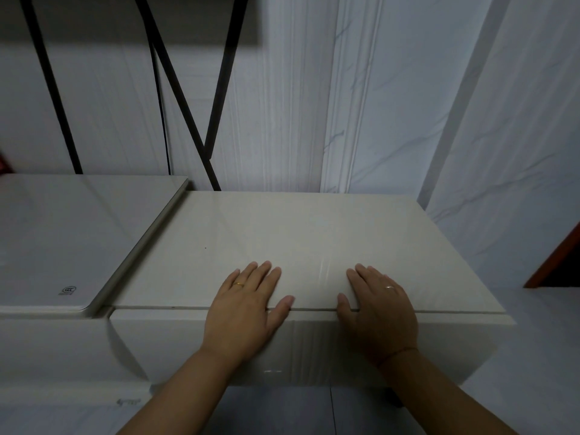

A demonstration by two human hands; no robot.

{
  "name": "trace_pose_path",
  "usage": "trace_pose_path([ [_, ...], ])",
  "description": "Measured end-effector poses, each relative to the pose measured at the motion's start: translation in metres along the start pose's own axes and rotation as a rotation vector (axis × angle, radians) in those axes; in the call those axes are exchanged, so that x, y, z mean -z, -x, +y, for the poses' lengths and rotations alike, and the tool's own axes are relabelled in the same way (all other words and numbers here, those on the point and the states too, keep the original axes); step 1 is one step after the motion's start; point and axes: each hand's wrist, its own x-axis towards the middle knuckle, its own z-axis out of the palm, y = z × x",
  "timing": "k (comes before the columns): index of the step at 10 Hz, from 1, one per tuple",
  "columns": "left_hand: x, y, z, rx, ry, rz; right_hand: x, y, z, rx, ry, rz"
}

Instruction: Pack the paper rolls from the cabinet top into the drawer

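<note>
A low white cabinet stands in front of me, its flat top (282, 233) bare, with no paper rolls in sight. My left hand (248, 306) lies flat over the front edge of the top, fingers straight and spread, thumb along the edge. My right hand (379, 309) lies the same way a little to the right, fingers straight. Both hands hold nothing. Below the edge is the cabinet's drawer front (455, 343), which looks closed.
A second white surface (62, 233) with a small logo adjoins the cabinet on the left, slightly higher. Black metal legs (185, 98) and a cable cross in front of the white wall behind. A dark red door edge (552, 262) shows at the right.
</note>
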Motion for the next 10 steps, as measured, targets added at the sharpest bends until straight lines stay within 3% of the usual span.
trace_pose_path([
  [6, 0.000, -0.002, -0.002, -0.020, 0.005, -0.024, -0.007, -0.002, 0.006, 0.041, 0.037, 0.035],
  [9, -0.009, 0.001, 0.004, 0.061, 0.028, -0.118, -0.014, 0.002, 0.001, -0.091, 0.098, -0.260],
  [10, -0.007, 0.008, 0.006, 0.060, 0.041, -0.047, -0.006, 0.008, 0.000, -0.067, 0.118, -0.223],
])
